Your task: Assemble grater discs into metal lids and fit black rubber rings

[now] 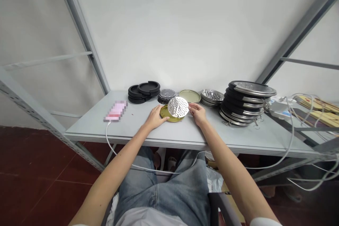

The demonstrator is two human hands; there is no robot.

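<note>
My right hand (197, 113) pinches the right edge of a shiny, round metal disc (178, 107) dotted with small holes or bumps. The disc is tilted over a shallow gold-coloured round lid (164, 113), hiding much of its inside. Around the lid's left rim curl the fingers and thumb of my left hand (156, 117), while the lid rests on the grey table (148, 129). Behind the lid stands a small stack of similar dotted discs (167, 94). A paler round lid (190, 95) lies just to its right.
Black rings (144, 90) are piled at the back left. Shiny dotted metal plates (212, 96) sit right of centre, beside a tall stack of black-rimmed metal rounds (246, 102). A blurred pink phone-like object (116, 110) with a white cable (107, 136) lies left. Metal posts (87, 39) frame the table.
</note>
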